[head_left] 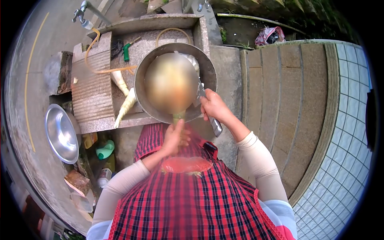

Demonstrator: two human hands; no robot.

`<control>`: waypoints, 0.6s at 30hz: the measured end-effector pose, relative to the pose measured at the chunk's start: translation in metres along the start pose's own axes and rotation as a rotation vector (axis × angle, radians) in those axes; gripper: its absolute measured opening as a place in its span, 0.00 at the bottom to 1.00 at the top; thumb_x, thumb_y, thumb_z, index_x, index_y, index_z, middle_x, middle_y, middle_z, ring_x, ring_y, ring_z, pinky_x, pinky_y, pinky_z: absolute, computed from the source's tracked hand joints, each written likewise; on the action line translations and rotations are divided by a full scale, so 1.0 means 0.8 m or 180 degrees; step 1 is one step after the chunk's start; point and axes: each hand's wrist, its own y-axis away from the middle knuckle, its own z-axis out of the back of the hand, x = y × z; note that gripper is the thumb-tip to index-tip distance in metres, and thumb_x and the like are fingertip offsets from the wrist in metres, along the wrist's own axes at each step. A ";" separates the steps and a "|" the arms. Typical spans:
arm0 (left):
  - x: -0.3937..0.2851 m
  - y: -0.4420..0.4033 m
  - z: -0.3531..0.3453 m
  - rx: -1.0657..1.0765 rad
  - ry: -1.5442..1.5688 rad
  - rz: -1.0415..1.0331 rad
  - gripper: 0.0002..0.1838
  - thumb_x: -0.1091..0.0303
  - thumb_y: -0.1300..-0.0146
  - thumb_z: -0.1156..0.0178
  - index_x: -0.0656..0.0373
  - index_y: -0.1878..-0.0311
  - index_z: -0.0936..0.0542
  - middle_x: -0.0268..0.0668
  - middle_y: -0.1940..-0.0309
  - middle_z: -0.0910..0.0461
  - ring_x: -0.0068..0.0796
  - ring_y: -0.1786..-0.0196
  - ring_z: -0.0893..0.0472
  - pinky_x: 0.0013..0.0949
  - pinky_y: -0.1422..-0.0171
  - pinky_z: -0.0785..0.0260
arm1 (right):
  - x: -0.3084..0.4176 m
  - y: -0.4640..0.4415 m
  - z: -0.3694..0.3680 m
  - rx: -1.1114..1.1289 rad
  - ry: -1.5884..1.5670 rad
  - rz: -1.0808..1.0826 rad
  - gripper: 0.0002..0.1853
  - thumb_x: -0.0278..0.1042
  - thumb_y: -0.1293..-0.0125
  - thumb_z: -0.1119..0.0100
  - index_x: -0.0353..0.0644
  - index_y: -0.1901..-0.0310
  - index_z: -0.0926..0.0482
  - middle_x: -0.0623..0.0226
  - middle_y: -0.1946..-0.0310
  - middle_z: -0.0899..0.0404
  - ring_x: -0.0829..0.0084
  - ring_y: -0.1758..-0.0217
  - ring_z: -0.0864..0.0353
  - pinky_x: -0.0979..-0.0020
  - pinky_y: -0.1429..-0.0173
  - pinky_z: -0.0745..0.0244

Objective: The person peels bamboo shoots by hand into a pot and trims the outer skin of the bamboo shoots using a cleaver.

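A kitchen knife (216, 127) is gripped in my right hand (214, 106), its blade slanting up along the right inner side of a large metal pot (210, 60). My left hand (175, 138) closes around the greenish end of what looks like a bamboo shoot (179, 116), at the pot's near rim. A round blur hides most of the pot's inside and the rest of that shoot. Some white pieces (191, 61) show at the pot's upper right. Left of the pot lie pale peeled bamboo shoots (127, 106) in the stone sink.
The pot stands over a stone sink (152, 22) with a ribbed washboard slab (92, 88). An orange hose (96, 71) runs from a tap (82, 18); a green-handled tool (127, 52) lies nearby. A steel basin (62, 134) is at left, steps (284, 100) at right.
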 end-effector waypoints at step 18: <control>0.021 0.002 -0.009 0.0422 0.0268 -0.0055 0.21 0.44 0.31 0.55 0.54 0.60 0.37 0.32 0.76 0.34 0.18 0.82 0.37 0.23 0.82 0.45 | 0.026 -0.007 0.039 0.0505 0.0028 -0.0557 0.07 0.30 0.33 0.57 0.35 0.65 0.37 0.65 0.81 0.30 0.74 0.88 0.30 0.69 0.86 0.36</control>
